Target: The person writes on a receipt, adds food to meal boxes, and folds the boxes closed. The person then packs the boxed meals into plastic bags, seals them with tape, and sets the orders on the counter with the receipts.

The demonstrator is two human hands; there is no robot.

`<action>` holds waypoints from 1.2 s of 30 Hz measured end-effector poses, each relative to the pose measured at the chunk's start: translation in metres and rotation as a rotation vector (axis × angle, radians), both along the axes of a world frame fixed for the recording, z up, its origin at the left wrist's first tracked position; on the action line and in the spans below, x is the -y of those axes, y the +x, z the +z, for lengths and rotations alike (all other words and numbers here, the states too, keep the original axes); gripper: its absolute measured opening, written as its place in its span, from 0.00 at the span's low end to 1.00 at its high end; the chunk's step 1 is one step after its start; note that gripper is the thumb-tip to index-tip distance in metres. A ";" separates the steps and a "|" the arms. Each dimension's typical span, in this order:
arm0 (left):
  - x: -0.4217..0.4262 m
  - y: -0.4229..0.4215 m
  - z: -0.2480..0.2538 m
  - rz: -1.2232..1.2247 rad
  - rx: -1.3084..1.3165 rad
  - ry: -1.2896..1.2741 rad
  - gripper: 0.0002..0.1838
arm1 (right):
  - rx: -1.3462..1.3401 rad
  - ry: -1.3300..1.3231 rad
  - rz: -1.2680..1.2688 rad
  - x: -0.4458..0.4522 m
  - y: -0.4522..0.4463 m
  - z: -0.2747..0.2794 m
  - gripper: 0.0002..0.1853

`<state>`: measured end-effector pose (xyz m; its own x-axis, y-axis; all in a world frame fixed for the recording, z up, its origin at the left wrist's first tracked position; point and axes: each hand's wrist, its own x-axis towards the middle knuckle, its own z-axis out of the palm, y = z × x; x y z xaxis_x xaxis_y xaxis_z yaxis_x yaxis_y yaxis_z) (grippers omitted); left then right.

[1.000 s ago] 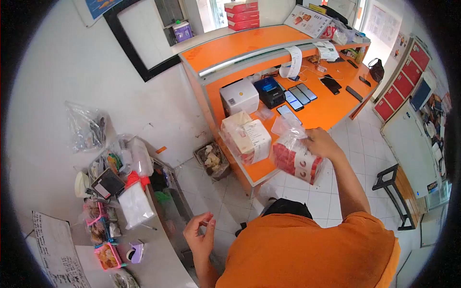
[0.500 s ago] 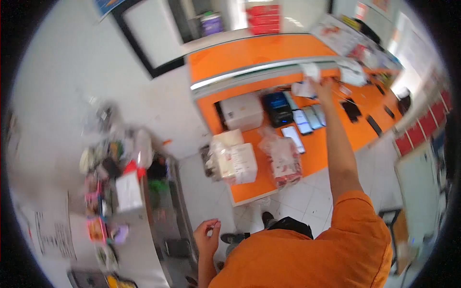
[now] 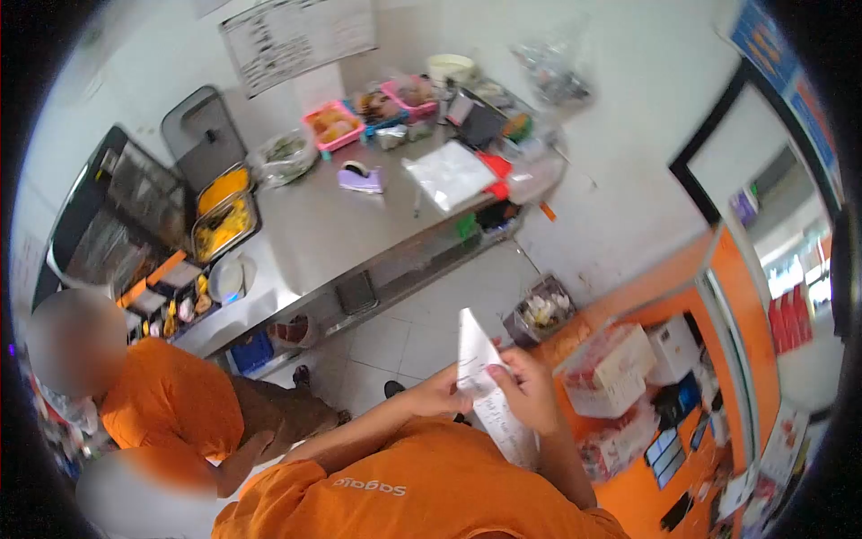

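Note:
A white handwritten paper (image 3: 476, 355), folded or several sheets long, is held upright in front of my orange shirt. My right hand (image 3: 532, 393) grips its right side, thumb laid over the writing. On the paper's left edge, my left hand (image 3: 437, 393) is closed, its fingertips partly hidden behind the sheet. The lower end of the paper hangs down beside my right forearm.
A steel worktable (image 3: 332, 234) carries a purple tape dispenser (image 3: 361, 178), a white sheet stack (image 3: 452, 174) and food trays (image 3: 224, 225). A co-worker in an orange shirt (image 3: 171, 400) stands at left. The orange counter (image 3: 620, 490) at right holds phones (image 3: 665, 456) and boxes (image 3: 620, 368).
My view has turned left, from the orange counter to the steel worktable. My right hand has come back from papers on the counter and now holds paper; my left hand has joined it.

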<state>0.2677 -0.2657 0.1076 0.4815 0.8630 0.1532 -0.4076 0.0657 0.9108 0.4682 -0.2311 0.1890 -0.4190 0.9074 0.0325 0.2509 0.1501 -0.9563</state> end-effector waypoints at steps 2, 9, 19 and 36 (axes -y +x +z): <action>-0.011 -0.034 0.043 0.130 0.255 -0.202 0.53 | -0.034 -0.088 0.160 -0.025 -0.051 0.006 0.07; -0.017 -0.161 0.047 0.659 0.707 -0.314 0.41 | -0.125 -0.219 0.547 -0.075 -0.191 -0.019 0.12; 0.003 -0.325 0.030 1.686 0.614 -0.165 0.28 | 0.310 -0.317 0.909 -0.227 -0.312 -0.113 0.10; -0.189 -0.332 0.019 1.505 -0.144 -0.625 0.18 | 0.031 -0.792 0.640 -0.591 -0.446 -0.227 0.11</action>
